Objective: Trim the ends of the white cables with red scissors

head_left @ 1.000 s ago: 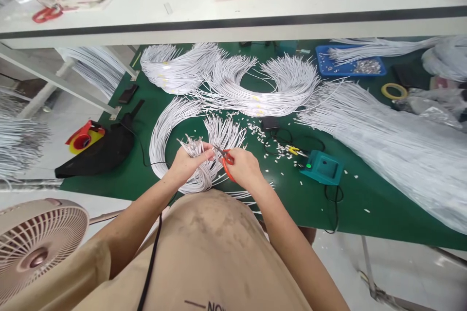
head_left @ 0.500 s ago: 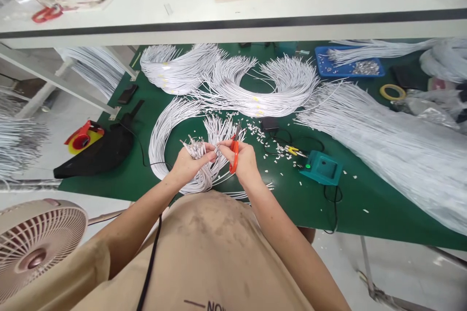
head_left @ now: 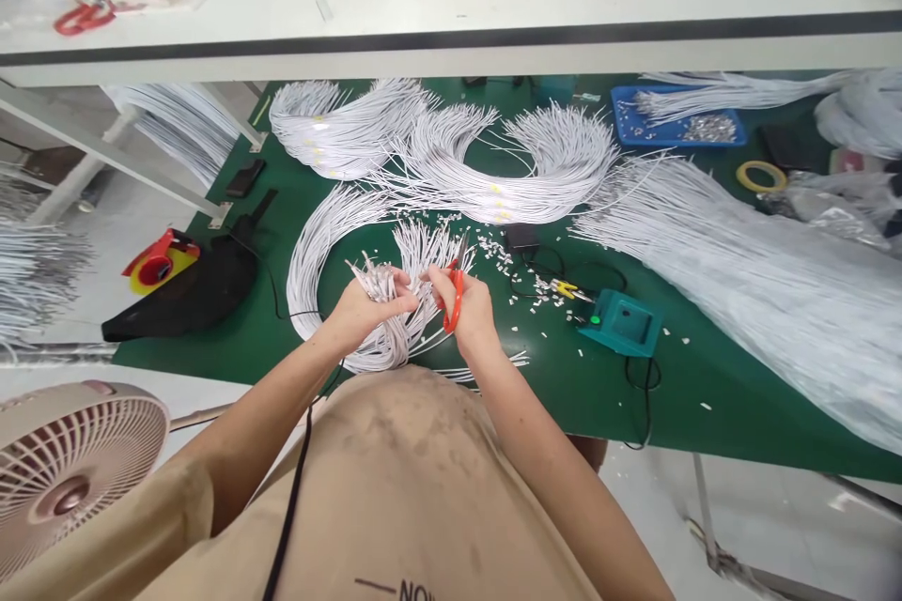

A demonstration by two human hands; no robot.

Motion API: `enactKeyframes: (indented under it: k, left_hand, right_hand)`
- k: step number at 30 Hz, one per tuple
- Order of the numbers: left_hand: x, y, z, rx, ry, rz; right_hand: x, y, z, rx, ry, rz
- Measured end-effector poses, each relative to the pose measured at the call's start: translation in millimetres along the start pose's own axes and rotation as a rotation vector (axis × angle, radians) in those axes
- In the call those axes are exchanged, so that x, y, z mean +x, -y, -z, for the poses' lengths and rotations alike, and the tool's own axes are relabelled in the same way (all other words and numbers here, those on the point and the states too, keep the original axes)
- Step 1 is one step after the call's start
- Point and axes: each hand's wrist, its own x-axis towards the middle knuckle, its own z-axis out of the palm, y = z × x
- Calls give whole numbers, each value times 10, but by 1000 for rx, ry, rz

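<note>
A bundle of white wires [head_left: 381, 283] lies in the grip of my left hand [head_left: 365, 308], its cut ends sticking up past the fingers. My right hand [head_left: 471, 305] is closed around scissors with orange handles [head_left: 456, 302], the blades pointing away from me. Thumb and index finger of that hand come together close to the left fingertips; whether a wire is between them is too small to tell. More white wire ends [head_left: 425, 244] fan out just behind both hands. To the left, a coil of the same wire [head_left: 304, 277] curves over the green tabletop [head_left: 493, 404].
Small white clippings [head_left: 497, 249] are scattered right of my hands, near yellow-handled cutters [head_left: 564, 288] and a teal device [head_left: 620, 324]. Bound wire bundles [head_left: 493, 197] lie behind. A blue tray [head_left: 676, 127] and a large wire heap [head_left: 761, 282] occupy the right. A tape dispenser [head_left: 159, 263] sits left.
My right thumb and fingertips have drawn slightly away from my left fingertips, opening a small gap. The scissors stay in my right hand and the wires in my left.
</note>
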Motion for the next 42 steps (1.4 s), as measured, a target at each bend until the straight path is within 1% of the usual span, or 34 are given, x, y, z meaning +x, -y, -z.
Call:
enactKeyframes:
  k: [2,4,7,9,11,13,15,16,18,20,24,27,30,33,35,36,39,40,42]
  left_hand:
    - [8,11,-10,16,-40,-19]
    - [15,17,-17,2,-53,-24]
    - [11,7,-26,-52,-18,-11]
    - [-3,-10,-27,-73,22,-14]
    - [-17,-26,-22,-68,39,-25]
    - [-24,-29,-8,-52,22,-35]
    - [-20,-17,8,-24,-14,-34]
    - [-16,-9,14,-5,-30,-31]
    - [-7,5,20,35,-50,-33]
    - [-4,7,16,53,-37,-44]
    - [-23,-26,2,26,37,-68]
    - [-48,-55,-8,2,96,-67]
    - [-61,-61,-29,-69,108,-71]
    - [-53,-42,-49,-142,60,-92]
    - [-41,-28,-50,-135,31,-102]
    - [-35,-24,-47,-119,16,-104]
    - [-25,-24,-32,-65,-16,-93]
    - [-26,-30,-30,-52,-20,-90]
    - [-31,-44,-31,-28,-12,-87]
  right_hand:
    - [-24,10,2,-83,-13,57]
    - [-40,-1,7,-145,-10,93]
    - [-29,-60,24,-208,-4,108]
    - [-3,-103,43,-269,-54,139]
    - [14,-112,62,-318,-151,182]
    - [5,-62,69,-335,-244,230]
    - [-31,40,57,-341,-280,301]
    - [-52,99,44,-347,-268,345]
    - [-82,203,13,-353,-206,408]
    - [-77,258,-10,-331,-125,399]
    - [12,220,1,-192,88,209]
    - [48,174,28,-72,208,68]
    - [26,159,23,55,274,-18]
    - [0,134,2,96,263,-11]
    - [0,100,16,2,231,26]
    - [5,79,36,-98,203,53]
    - [20,18,125,-562,95,175]
    - [22,5,153,-718,79,217]
    - [15,-5,188,-957,100,270]
